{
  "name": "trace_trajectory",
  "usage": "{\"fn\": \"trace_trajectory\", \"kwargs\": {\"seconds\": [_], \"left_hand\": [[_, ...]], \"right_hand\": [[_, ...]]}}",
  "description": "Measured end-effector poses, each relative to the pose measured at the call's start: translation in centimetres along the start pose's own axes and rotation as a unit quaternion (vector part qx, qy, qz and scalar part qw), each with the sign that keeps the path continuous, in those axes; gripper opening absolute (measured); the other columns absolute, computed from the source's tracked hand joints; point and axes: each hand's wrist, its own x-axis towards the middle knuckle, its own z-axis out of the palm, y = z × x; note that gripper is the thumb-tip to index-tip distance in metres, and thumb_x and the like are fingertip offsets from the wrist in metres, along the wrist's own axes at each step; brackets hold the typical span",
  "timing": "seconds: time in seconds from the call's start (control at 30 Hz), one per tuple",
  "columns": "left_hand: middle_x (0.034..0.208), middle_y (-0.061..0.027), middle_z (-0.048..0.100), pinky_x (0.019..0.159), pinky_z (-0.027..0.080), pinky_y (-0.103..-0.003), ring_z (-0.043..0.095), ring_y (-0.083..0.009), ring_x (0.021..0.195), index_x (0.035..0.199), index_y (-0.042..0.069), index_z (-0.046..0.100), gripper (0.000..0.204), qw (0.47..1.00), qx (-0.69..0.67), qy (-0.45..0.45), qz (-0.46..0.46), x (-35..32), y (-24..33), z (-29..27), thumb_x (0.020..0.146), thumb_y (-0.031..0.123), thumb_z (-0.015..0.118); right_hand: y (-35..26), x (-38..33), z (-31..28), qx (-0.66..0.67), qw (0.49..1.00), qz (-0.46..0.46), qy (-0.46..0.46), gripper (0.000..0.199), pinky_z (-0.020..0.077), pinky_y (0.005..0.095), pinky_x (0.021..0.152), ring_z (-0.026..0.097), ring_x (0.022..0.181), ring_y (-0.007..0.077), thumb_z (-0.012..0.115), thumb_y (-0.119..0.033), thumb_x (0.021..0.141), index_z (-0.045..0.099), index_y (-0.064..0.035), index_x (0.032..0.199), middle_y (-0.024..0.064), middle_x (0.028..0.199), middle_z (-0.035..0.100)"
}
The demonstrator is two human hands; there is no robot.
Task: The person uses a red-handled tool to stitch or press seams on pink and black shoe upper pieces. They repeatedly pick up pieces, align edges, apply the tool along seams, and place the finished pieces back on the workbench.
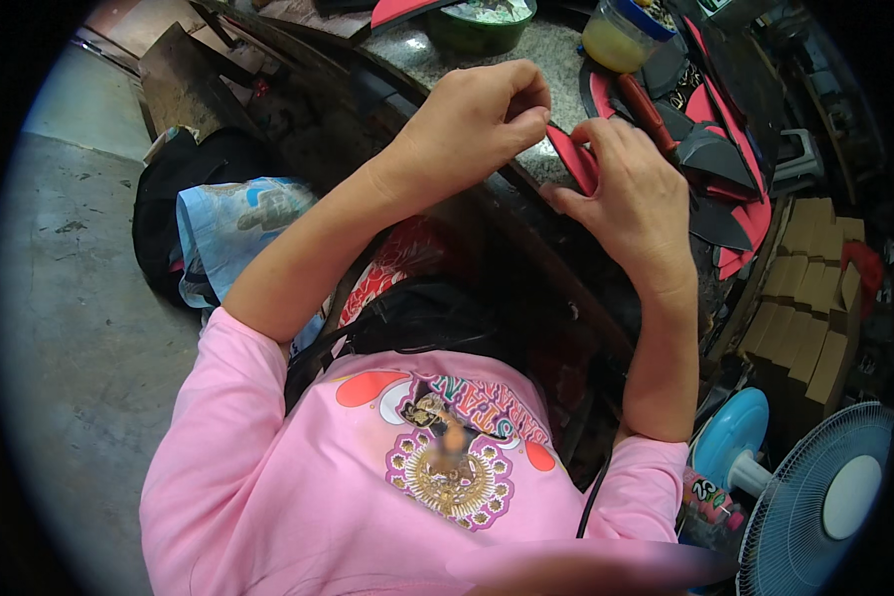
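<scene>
Over the edge of a speckled worktop [392,48], both of my hands are raised close together. My right hand [634,194] is closed around a thin red piece with a dark edge [572,162], which looks like cut foam sheet. Its fingers cover much of that piece. My left hand [485,117] is closed, thumb against curled fingers, beside the tip of the red piece. Whatever lies in that pinch is too small or hidden to make out. Just beyond my right hand lies a tool with a red-brown handle [648,111].
Red and black cut pieces [717,164] are heaped at the right. A green bowl [480,30] with whitish contents and a blue-rimmed tub [618,42] of yellowish stuff stand farther back. Stacked cardboard boxes [800,298] and a fan [824,507] are right; light-blue cloth [238,223] hangs left.
</scene>
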Motion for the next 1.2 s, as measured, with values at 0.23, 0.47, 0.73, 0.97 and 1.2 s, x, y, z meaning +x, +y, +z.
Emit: {"fn": "trace_trajectory", "kwargs": {"seconds": [0.23,0.47,0.73,0.97,1.2], "left_hand": [[0.092,-0.0025,0.070,0.079,0.049,-0.025,0.061,-0.0090,0.086,0.110,0.000,0.068,0.022,0.984,-0.152,0.067,0.071,1.4,0.1,1.7,0.093,0.015,0.069],[0.085,-0.0005,0.068,0.073,0.048,-0.024,0.058,-0.0066,0.081,0.099,-0.001,0.071,0.019,0.987,-0.115,0.056,0.102,2.6,1.1,2.3,0.090,0.016,0.073],[0.085,0.0005,0.067,0.078,0.048,-0.025,0.059,-0.0079,0.083,0.096,0.001,0.071,0.024,0.959,-0.272,-0.065,0.049,3.7,1.1,1.8,0.097,0.023,0.065],[0.112,-0.0105,0.065,0.092,0.048,-0.030,0.059,-0.0166,0.109,0.131,0.000,0.055,0.056,0.957,-0.280,-0.030,0.066,3.3,0.2,3.6,0.092,0.038,0.070],[0.100,-0.0039,0.066,0.085,0.051,-0.023,0.062,-0.0087,0.095,0.121,-0.001,0.062,0.045,0.947,-0.320,-0.039,-0.011,2.2,0.8,2.9,0.089,0.026,0.076]], "right_hand": [[3.5,0.4,-0.6,0.336,0.927,0.165,0.016,0.021,0.0398,0.0310,0.055,0.049,0.057,0.0129,0.070,-0.020,0.091,0.065,0.0004,0.092,0.0098,0.066,0.055],[4.5,0.4,-0.9,0.361,0.920,0.151,-0.027,0.027,0.0357,0.0272,0.054,0.041,0.061,0.0070,0.069,-0.026,0.094,0.067,0.0010,0.094,0.0009,0.063,0.047],[4.9,0.0,-1.3,0.300,0.951,0.074,0.005,0.023,0.0466,0.0295,0.064,0.058,0.068,0.0112,0.072,-0.021,0.091,0.069,-0.0001,0.100,0.0103,0.074,0.063],[6.6,0.2,-2.8,0.311,0.822,0.128,0.459,0.010,0.0515,0.0237,0.067,0.066,0.077,0.0119,0.066,-0.005,0.094,0.066,-0.0047,0.104,0.0051,0.088,0.069],[6.4,0.8,-0.6,0.716,0.588,0.175,0.333,0.021,0.0590,0.0284,0.063,0.068,0.079,0.0132,0.062,0.000,0.095,0.061,-0.0080,0.114,0.0055,0.100,0.069]]}}
